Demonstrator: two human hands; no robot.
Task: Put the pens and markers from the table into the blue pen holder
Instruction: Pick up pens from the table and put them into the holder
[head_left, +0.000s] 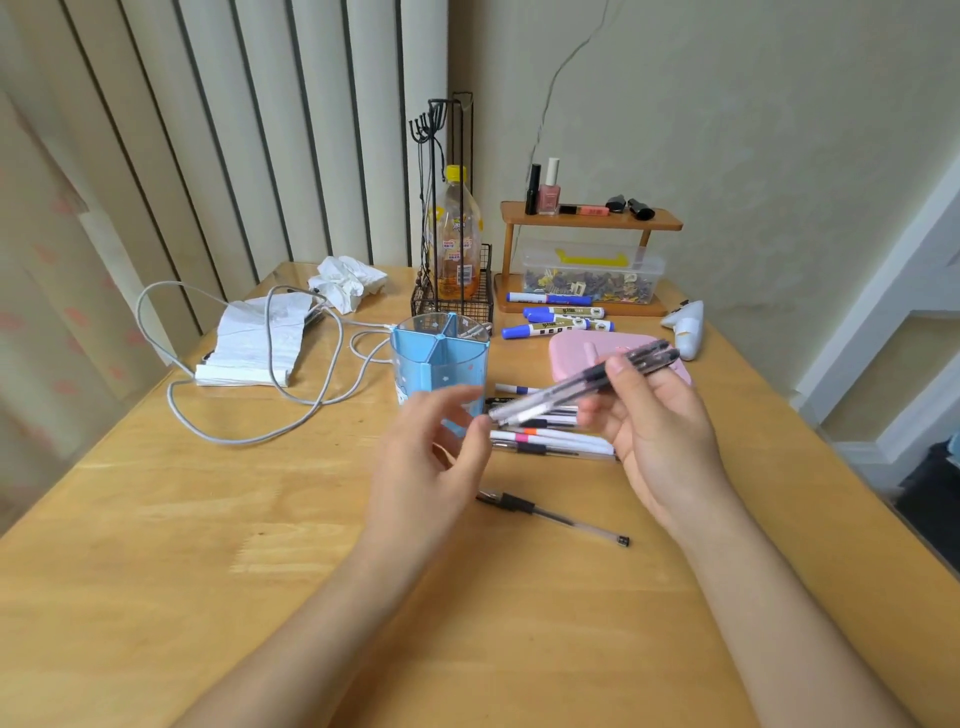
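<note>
My right hand (657, 415) grips two black-capped gel pens (582, 387) above the table (260, 519), just right of the blue pen holder (440, 364); my left hand (431, 447) hovers, fingers loose and empty.

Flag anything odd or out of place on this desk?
Mostly normal clutter. One black pen lies alone near the table's front, apart from the pen pile beside the blue pen holder. A crumpled tissue sits at the back, and a crack runs up the wall. Nothing spilled.
</note>
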